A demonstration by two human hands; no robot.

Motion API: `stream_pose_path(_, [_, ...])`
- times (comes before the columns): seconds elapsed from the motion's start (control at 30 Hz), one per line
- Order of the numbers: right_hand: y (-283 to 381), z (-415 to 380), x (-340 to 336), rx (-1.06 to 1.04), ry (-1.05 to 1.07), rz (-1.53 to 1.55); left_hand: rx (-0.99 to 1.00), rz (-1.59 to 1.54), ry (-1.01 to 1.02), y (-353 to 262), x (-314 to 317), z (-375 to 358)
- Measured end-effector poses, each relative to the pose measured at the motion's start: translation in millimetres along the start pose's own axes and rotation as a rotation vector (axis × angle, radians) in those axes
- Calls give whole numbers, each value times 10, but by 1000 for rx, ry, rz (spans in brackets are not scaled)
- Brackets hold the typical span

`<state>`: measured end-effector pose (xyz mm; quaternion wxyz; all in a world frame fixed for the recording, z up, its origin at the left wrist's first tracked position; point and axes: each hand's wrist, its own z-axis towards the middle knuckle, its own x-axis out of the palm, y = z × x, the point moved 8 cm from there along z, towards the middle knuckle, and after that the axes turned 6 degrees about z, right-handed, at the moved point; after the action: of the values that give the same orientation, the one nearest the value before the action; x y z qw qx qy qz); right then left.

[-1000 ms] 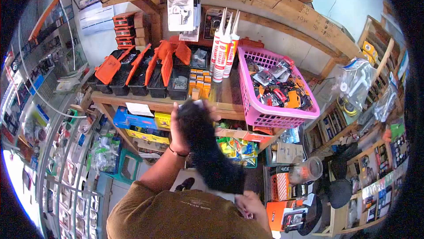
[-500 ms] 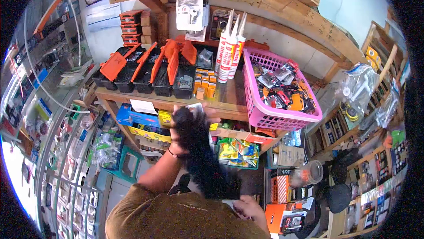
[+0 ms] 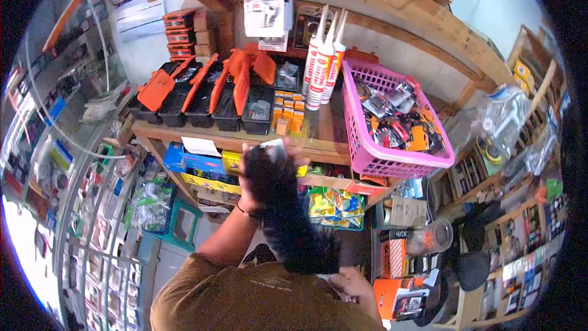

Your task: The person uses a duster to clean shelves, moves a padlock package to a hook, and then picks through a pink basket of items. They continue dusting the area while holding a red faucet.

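Wrapped from behind around the upper part of a long, dark black bundle [image 3: 285, 214] is my left hand [image 3: 248, 191], its fingertips showing on the far side. The bundle slants down to the right across my chest, with a pale patch at its top and a frayed lower end. My right hand [image 3: 352, 284] is low by that frayed end, fingers curled over. A whitish edge shows beside it; what those fingers grip I cannot tell.
Ahead, the wooden shelf [image 3: 245, 140] bears black bins [image 3: 228, 113] with orange lids, small orange boxes [image 3: 288, 110], sealant tubes [image 3: 321, 74] and a pink basket [image 3: 392, 162] full of packets. Below are snack-like yellow packs [image 3: 334, 205]. A glass display case [image 3: 92, 233] stands left.
The view has shifted slightly, so the basket and tubes sit a little farther right. The bundle's pale top shows more clearly; both hands keep nearly the same places.
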<state>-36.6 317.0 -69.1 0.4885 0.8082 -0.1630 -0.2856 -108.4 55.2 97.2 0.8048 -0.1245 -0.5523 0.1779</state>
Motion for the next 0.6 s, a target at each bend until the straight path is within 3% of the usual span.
stream_pose_path(0.03, [-26, -8, 6, 3, -14, 14, -4, -36, -19, 33, 26, 9])
stream_pose_path(0.1, [-185, -64, -112, 256, -207, 380, 43, 124, -260, 44, -10, 25])
stream_pose_path(0.13, [-86, -57, -74, 183, -139, 153, 2, 93, -221, 108, -8, 57])
stream_pose_path(0.17, [-101, -91, -28, 189, -147, 159, -9, 89, -220, 142, -67, 61])
stream_pose_path(0.23, [174, -87, 42, -166, -129, 135, -80, -13, 108, 205, 62, 117])
stream_pose_path(0.27, [185, -76, 9, -172, -136, 134, -42, 2, 144, 206, 66, 133])
stream_pose_path(0.3, [36, -65, -31, 15, -142, 205, -42, 3, 148, 204, 137, 152])
stream_pose_path(0.37, [-250, -156, -42, 401, -145, 345, -46, 35, -209, 207, 49, 124])
stream_pose_path(0.4, [15, -180, -63, 377, -124, 101, -42, 23, -213, 220, 69, 132])
stream_pose_path(0.43, [183, -235, -50, 377, -124, 100, -11, -75, -117, 211, 42, 147])
stream_pose_path(0.5, [562, -239, -23, 137, -119, 387, -59, 1, 23, 244, -19, 143])
stream_pose_path(0.57, [62, -153, -115, 177, -130, 287, -30, -28, 37, 204, 5, 140])
stream_pose_path(0.6, [12, -146, -111, 208, -155, 359, -27, -6, -74, 212, 52, 151])
